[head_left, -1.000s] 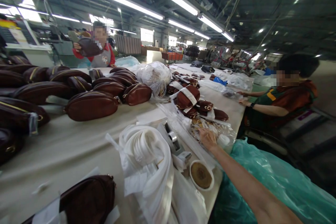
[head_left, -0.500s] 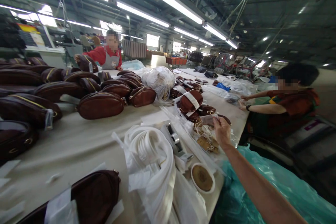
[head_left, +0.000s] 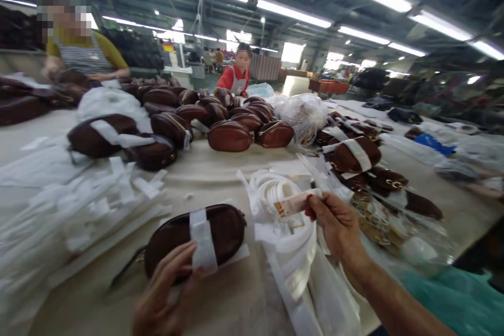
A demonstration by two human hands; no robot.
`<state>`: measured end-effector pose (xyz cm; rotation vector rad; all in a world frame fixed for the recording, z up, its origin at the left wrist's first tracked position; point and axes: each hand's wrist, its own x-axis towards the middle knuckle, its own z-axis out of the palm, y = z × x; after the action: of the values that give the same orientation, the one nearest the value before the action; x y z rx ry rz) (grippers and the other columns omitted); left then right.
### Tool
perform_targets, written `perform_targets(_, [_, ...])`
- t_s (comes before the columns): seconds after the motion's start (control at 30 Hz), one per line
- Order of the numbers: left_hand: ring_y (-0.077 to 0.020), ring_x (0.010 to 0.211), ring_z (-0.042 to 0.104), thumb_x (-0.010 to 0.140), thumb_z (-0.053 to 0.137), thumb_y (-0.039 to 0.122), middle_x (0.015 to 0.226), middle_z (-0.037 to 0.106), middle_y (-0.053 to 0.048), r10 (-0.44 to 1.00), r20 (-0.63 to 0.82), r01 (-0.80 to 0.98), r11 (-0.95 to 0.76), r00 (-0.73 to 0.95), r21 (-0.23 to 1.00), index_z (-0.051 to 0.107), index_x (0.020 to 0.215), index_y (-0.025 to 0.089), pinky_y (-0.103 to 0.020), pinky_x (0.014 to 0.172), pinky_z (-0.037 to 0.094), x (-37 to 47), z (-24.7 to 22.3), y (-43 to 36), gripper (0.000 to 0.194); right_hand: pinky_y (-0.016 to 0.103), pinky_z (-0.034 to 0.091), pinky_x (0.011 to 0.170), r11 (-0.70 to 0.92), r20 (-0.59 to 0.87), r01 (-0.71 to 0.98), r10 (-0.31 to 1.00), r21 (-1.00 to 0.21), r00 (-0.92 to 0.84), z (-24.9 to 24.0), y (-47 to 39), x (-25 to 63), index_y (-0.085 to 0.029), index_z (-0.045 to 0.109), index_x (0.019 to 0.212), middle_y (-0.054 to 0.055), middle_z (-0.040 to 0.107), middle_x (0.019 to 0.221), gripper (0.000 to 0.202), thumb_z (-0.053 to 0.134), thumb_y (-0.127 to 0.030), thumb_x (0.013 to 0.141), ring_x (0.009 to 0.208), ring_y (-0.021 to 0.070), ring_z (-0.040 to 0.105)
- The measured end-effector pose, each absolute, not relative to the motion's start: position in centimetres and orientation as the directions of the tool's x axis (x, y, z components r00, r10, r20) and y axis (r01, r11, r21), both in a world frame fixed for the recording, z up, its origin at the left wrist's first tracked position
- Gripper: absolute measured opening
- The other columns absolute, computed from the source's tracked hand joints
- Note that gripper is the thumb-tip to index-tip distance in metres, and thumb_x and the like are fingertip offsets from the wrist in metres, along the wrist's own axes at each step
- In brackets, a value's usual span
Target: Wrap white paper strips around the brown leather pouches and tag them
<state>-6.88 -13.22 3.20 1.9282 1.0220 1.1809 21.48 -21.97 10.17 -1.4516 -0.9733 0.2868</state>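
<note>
My right hand point(head_left: 336, 223) pinches a small translucent packet point(head_left: 295, 205) with a gold-brown patch at its far end, held up above the coil of white strips point(head_left: 283, 241). Stretched fingers of my left hand point(head_left: 169, 286) rest on the near side of a dark brown zipped bag point(head_left: 165, 241), touching the white wrap point(head_left: 203, 241) around its middle. That bag lies on the table, its strap end sticking out to the left. The left thumb is blurred.
Many brown bags point(head_left: 230, 136) stand in rows farther back. Loose white strips point(head_left: 114, 194) lie at the left. Wrapped bags point(head_left: 356, 155) and brown tags point(head_left: 378, 226) lie at the right, near green plastic point(head_left: 457, 294). Two co-workers point(head_left: 86, 52) are across the table.
My right hand has come back from the tags at the right, bringing the packet leftward. My left hand has come into view at the wrapped bag. The view has turned left.
</note>
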Motion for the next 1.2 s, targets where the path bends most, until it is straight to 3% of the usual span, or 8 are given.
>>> perform_targets(0.07, [-0.0133, 0.07, 0.059, 0.083, 0.057, 0.042, 0.121, 0.058, -0.008, 0.878, 0.295, 0.173, -0.38, 0.376, 0.909, 0.06, 0.115, 0.023, -0.024, 0.067, 0.052, -5.6, 3.7, -13.6, 0.038, 0.021, 0.039, 0.051, 0.179, 0.347, 0.341, 0.769, -0.923, 0.536, 9.5, -21.1, 19.2, -0.018, 0.062, 0.071, -0.002, 0.056, 0.059, 0.023, 0.058, -0.036, 0.085, 0.055, 0.0098, 0.049])
perform_targets(0.2, [-0.0092, 0.055, 0.051, 0.076, 0.059, 0.037, 0.099, 0.066, -0.008, 0.854, 0.032, 0.036, -0.059, 0.519, 0.998, 0.063, 0.111, 0.018, -0.019, 0.049, 0.042, -2.9, 4.5, -13.5, 0.04, 0.02, 0.04, 0.052, 0.217, 0.322, 0.277, 0.845, -0.936, 0.427, 8.1, -20.0, 16.1, -0.019, 0.063, 0.072, -0.003, 0.056, 0.059, 0.021, 0.057, -0.033, 0.087, 0.056, 0.0089, 0.049])
perform_targets(0.37, [-0.0116, 0.056, 0.051, 0.072, 0.059, 0.039, 0.067, 0.061, -0.006, 0.83, -0.168, -0.034, 0.219, 0.532, 0.975, 0.063, 0.077, 0.012, -0.016, 0.042, 0.034, -2.3, 4.2, -13.6, 0.028, 0.019, 0.041, 0.051, 0.193, 0.279, 0.246, 0.88, -0.95, 0.385, 6.7, -19.6, 14.2, -0.019, 0.065, 0.077, -0.003, 0.056, 0.059, 0.018, 0.057, -0.033, 0.087, 0.054, 0.0087, 0.049])
perform_targets(0.53, [-0.0102, 0.049, 0.049, 0.067, 0.059, 0.04, 0.06, 0.057, -0.002, 0.809, -0.262, -0.032, 0.327, 0.526, 0.944, 0.056, 0.073, 0.013, -0.016, 0.039, 0.03, -2.5, 3.8, -14.0, 0.028, 0.02, 0.041, 0.05, 0.155, 0.234, 0.226, 0.893, -0.962, 0.384, 6.0, -19.8, 13.6, -0.019, 0.066, 0.081, -0.002, 0.056, 0.059, 0.018, 0.058, -0.034, 0.086, 0.054, 0.0092, 0.05])
perform_targets(0.77, [-0.0096, 0.043, 0.044, 0.066, 0.046, 0.036, 0.051, 0.048, 0.002, 0.904, -0.213, 0.287, 0.107, 0.37, 0.952, 0.048, 0.06, 0.018, -0.02, 0.043, 0.034, -3.7, 2.0, -13.6, 0.02, 0.023, 0.042, 0.052, 0.177, 0.229, 0.149, 0.838, -0.973, 0.495, 5.5, -21.0, 14.2, -0.019, 0.065, 0.075, 0.0, 0.055, 0.06, 0.019, 0.061, -0.036, 0.084, 0.056, 0.0117, 0.049])
perform_targets(0.97, [-0.012, 0.047, 0.048, 0.069, 0.046, 0.04, 0.053, 0.05, 0.003, 0.951, -0.221, 0.357, 0.133, 0.219, 0.925, 0.048, 0.063, 0.019, -0.022, 0.048, 0.037, -6.0, 1.6, -12.6, 0.022, 0.021, 0.042, 0.048, 0.193, 0.218, 0.105, 0.789, -0.976, 0.574, 4.7, -21.7, 14.4, -0.02, 0.064, 0.07, -0.001, 0.054, 0.057, 0.021, 0.066, -0.038, 0.079, 0.052, 0.0107, 0.048])
perform_targets(1.1, [-0.0126, 0.048, 0.049, 0.074, 0.044, 0.038, 0.053, 0.051, 0.002, 0.946, -0.193, 0.404, 0.075, 0.26, 0.912, 0.048, 0.064, 0.019, -0.022, 0.049, 0.036, -7.5, 2.1, -13.1, 0.022, 0.023, 0.046, 0.047, 0.06, 0.231, 0.395, 0.885, -0.917, 0.403, 3.5, -22.3, 15.0, -0.02, 0.067, 0.075, 0.001, 0.059, 0.06, 0.018, 0.061, -0.035, 0.082, 0.053, 0.0132, 0.054])
perform_targets(1.2, [-0.0127, 0.05, 0.049, 0.08, 0.042, 0.031, 0.056, 0.052, 0.001, 0.931, -0.098, 0.505, -0.101, 0.353, 0.857, 0.048, 0.064, 0.019, -0.022, 0.05, 0.033, -8.1, 2.5, -14.2, 0.02, 0.03, 0.055, 0.07, 0.134, 0.379, 0.714, 0.904, -0.687, 0.196, 3.1, -22.5, 14.5, -0.021, 0.068, 0.1, 0.007, 0.068, 0.092, 0.024, 0.066, -0.025, 0.076, 0.081, 0.0211, 0.064])
